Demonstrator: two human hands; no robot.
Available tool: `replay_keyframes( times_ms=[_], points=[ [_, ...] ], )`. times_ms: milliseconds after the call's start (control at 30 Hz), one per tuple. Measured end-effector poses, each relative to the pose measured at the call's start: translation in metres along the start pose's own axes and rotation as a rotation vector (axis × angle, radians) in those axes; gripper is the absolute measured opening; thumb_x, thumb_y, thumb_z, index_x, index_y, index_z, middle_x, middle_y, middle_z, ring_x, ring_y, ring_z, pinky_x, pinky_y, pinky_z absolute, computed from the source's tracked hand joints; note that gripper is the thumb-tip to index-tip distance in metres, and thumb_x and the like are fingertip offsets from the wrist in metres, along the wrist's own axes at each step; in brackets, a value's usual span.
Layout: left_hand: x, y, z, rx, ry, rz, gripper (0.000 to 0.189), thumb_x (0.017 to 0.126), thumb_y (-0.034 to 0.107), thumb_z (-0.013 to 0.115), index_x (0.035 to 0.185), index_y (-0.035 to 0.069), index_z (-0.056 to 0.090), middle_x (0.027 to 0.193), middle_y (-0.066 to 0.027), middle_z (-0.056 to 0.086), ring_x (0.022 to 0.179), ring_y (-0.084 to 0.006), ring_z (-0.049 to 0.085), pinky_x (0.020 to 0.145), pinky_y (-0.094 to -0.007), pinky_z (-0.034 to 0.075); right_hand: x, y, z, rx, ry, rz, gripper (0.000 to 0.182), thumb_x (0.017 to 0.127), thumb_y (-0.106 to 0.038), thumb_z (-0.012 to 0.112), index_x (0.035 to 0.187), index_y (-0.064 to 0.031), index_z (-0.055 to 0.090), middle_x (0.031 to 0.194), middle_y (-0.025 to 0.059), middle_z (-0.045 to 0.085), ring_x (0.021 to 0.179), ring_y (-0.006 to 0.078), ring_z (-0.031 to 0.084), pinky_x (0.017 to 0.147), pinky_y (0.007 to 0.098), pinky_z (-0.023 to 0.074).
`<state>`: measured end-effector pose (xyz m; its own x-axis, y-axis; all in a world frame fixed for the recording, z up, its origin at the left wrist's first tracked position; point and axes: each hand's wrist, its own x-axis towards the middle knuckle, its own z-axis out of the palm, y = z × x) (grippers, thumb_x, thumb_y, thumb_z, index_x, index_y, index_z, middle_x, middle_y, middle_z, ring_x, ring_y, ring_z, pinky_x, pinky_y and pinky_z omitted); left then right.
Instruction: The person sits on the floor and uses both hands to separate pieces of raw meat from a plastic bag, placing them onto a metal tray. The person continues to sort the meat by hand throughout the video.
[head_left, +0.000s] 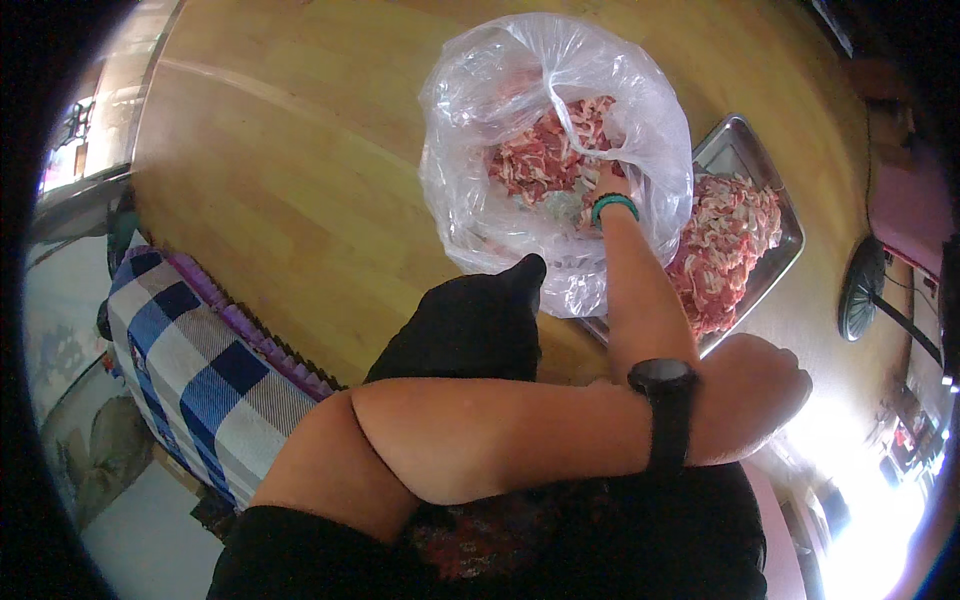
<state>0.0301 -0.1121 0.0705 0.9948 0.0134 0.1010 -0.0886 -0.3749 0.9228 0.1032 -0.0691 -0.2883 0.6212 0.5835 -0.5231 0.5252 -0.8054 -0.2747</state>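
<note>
My right hand (611, 178) reaches down into a large clear plastic bag (480, 112), with a green beaded bracelet (615, 206) at the wrist. Loose strips of raw red-and-white meat (540, 154) lie inside the bag. The fingers are mostly hidden by the meat and plastic, so their grip is unclear. My left forearm lies across my body and over the right arm. My left hand (750, 397), with a black wristwatch (664, 405) above it, looks curled into a fist. Close beyond it, a heap of cut raw meat (727, 247) fills much of a metal tray (791, 236).
Bag and tray stand on a yellow wood-patterned floor (300, 165). My black-clad knee (472, 322) is close to the bag. A blue-and-white checked cloth (210, 360) with purple trim lies at left. A round dark base with a pole (861, 289) stands at right.
</note>
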Motion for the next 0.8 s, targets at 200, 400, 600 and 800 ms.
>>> replay_keyframes(
  times_ms=[200,400,600,800],
  points=[
    [0.0,0.0,0.009,-0.015,0.068,0.028,0.007,0.072,0.008,0.054,0.076,0.002,0.055,0.066,-0.01,0.056,0.063,-0.0233,0.059,0.054,-0.035,0.047,-0.014,-0.002,0.004,-0.159,-0.321,0.074,0.033,0.085,-0.029,0.046,0.115,-0.0168,0.049,0.126,0.0175,0.039,0.121,0.0309,0.031,0.092,0.0414,0.0373],
    [0.002,-0.003,0.006,-0.045,0.063,0.001,0.006,0.073,0.008,0.053,0.074,0.003,0.055,0.066,-0.0102,0.056,0.063,-0.0232,0.059,0.054,-0.0349,0.047,-0.046,-0.012,0.021,-0.192,-0.313,-0.01,0.033,0.078,-0.016,0.052,0.111,-0.0206,0.051,0.134,0.0143,0.028,0.126,0.0303,0.023,0.097,0.0408,0.0326],
    [0.001,0.002,0.01,-0.057,0.052,-0.022,0.005,0.071,0.008,0.054,0.072,0.003,0.054,0.067,-0.0105,0.056,0.063,-0.0232,0.059,0.054,-0.0353,0.047,-0.045,0.021,0.047,0.081,-0.009,-0.167,0.03,0.073,-0.013,0.056,0.102,-0.0165,0.056,0.128,0.0135,0.035,0.122,0.0326,0.029,0.095,0.0411,0.0338],
    [0.001,-0.003,0.006,-0.001,0.08,0.009,0.004,0.069,0.007,0.054,0.071,0.004,0.054,0.066,-0.0101,0.056,0.062,-0.0235,0.059,0.053,-0.0353,0.046,-0.04,0.004,0.029,0.158,-0.22,0.141,0.031,0.071,-0.023,0.057,0.1,-0.012,0.057,0.114,0.0167,0.05,0.105,0.0312,0.049,0.087,0.0434,0.0397]
  ],
)
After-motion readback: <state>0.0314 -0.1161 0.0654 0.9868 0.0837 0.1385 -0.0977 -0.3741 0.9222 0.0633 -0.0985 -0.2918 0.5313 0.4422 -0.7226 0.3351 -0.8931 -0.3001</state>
